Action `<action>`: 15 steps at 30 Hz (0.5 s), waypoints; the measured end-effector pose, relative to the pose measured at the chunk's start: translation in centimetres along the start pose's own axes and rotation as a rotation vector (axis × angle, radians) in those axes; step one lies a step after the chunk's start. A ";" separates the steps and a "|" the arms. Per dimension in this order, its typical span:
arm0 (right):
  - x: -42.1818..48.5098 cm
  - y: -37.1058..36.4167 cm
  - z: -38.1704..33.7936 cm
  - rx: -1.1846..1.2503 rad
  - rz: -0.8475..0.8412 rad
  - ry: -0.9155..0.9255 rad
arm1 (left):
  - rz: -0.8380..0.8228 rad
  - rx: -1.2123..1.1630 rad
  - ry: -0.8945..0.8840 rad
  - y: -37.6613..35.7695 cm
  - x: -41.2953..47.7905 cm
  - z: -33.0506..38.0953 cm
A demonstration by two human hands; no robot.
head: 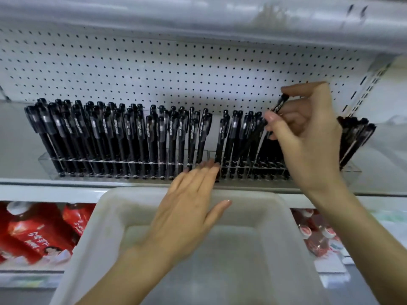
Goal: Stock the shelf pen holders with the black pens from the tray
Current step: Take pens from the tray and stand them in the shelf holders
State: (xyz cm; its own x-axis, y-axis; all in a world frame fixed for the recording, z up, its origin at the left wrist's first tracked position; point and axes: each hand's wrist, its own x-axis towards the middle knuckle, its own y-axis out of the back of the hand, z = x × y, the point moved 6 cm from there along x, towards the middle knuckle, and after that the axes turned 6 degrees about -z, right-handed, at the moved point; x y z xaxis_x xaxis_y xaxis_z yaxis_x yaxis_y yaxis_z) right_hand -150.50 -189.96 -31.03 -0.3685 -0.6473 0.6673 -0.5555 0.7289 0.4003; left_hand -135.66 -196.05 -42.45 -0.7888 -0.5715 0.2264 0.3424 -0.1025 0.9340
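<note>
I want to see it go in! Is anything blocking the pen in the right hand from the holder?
No cover blocks it. The right hand pinches the pen over the clear holder, but standing pens crowd that spot. The left hand touches the holder further left.

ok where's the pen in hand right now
Head view, right side: the pen is pinched in the right hand, tilted just above the pens standing in the clear holder, in front of the pegboard.
</note>
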 end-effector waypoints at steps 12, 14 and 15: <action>0.4 -2.9 2.1 0.022 -0.177 -0.025 | -0.018 0.098 -0.004 0.0 0.5 0.0; 0.2 -3.6 2.5 -0.032 -0.211 -0.018 | -0.017 0.104 -0.004 0.0 0.5 0.0; 0.0 -3.8 2.6 -0.057 -0.216 -0.012 | -0.014 0.103 -0.003 0.0 0.5 0.0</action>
State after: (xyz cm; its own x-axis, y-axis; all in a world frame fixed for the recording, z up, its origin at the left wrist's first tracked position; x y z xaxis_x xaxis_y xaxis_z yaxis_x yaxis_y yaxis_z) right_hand -150.30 -193.36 -34.15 -0.2543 -0.7921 0.5548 -0.5793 0.5842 0.5685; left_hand -136.05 -196.29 -42.33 -0.7947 -0.5682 0.2135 0.2768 -0.0262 0.9606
